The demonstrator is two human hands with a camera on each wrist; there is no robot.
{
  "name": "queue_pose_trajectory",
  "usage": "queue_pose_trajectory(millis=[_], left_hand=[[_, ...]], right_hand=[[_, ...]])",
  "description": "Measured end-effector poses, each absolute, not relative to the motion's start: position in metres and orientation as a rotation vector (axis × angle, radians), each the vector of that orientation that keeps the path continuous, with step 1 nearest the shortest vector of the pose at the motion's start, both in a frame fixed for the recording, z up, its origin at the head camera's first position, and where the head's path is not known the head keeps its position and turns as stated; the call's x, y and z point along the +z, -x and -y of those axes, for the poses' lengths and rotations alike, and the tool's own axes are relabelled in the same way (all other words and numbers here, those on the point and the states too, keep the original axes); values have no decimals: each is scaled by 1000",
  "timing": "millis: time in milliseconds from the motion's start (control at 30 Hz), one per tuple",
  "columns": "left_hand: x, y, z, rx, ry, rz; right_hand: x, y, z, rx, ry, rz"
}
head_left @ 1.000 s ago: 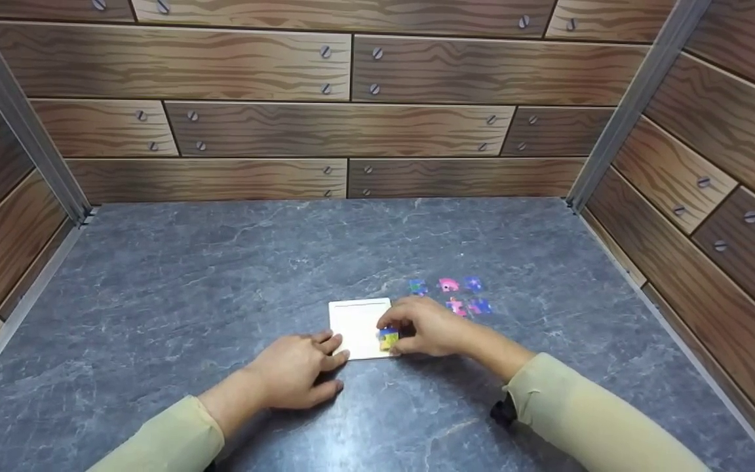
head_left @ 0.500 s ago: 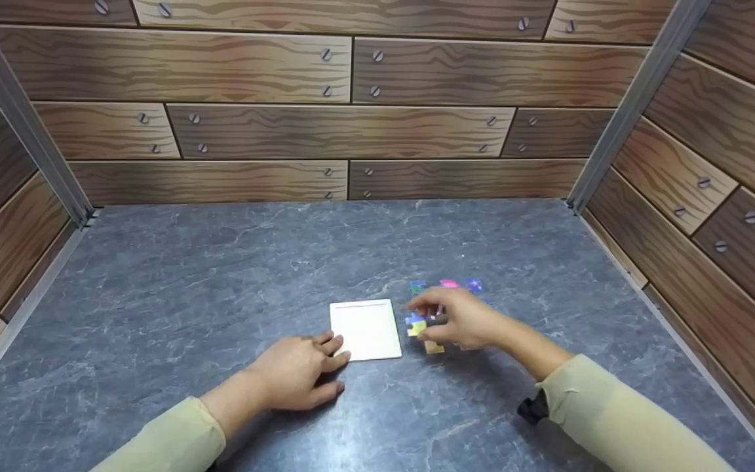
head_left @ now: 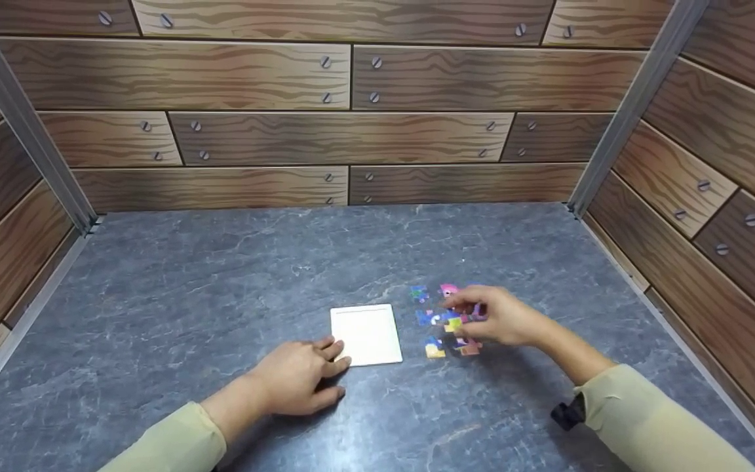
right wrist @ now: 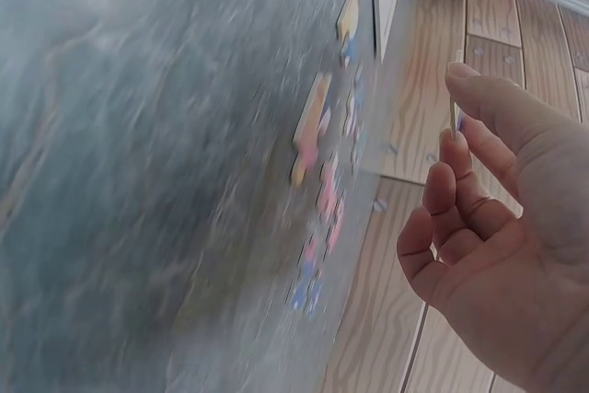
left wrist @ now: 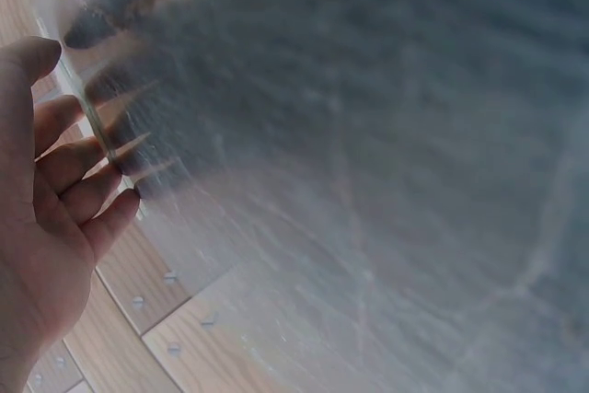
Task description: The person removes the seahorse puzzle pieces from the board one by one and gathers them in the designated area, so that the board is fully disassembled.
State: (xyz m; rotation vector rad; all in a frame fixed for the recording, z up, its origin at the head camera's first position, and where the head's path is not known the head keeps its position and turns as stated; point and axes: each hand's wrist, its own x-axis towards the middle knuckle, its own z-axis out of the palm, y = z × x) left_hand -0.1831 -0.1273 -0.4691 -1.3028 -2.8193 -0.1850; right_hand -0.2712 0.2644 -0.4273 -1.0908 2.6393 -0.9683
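Note:
A white square tray [head_left: 367, 335] lies flat on the table in the head view. My left hand [head_left: 295, 379] rests at its left side, fingertips touching the tray's lower left edge. Between thumb and fingers, my right hand [head_left: 512, 318] pinches a yellow and blue jigsaw piece [head_left: 454, 324], held above the other pieces right of the tray. In the right wrist view the pinched jigsaw piece [right wrist: 455, 108] appears edge-on, as a thin strip. Below and around it lie a yellow piece [head_left: 435, 350], a pink piece [head_left: 448, 289] and a blue-green piece [head_left: 419, 293]. The right hand partly hides several others.
The grey marbled table [head_left: 233, 262] extends around the tray and pieces. Wood-patterned walls [head_left: 253, 137] stand at the back and both sides, joined by metal corner posts [head_left: 639, 105].
The right hand has lifted the yellow and blue piece off the tray's right side and carried it rightward over the other pieces. The left hand has stayed at the tray.

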Motion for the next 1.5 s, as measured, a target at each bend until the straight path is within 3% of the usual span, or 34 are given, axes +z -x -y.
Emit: queue_pose_trajectory(millis=[567, 1500], left_hand=[[-468, 184, 127, -202, 1300, 2860], [-470, 183, 128, -204, 1298, 2837]], right_hand=[[-430, 268, -308, -919, 1009, -2703], [-448, 267, -337, -923, 881, -2644]])
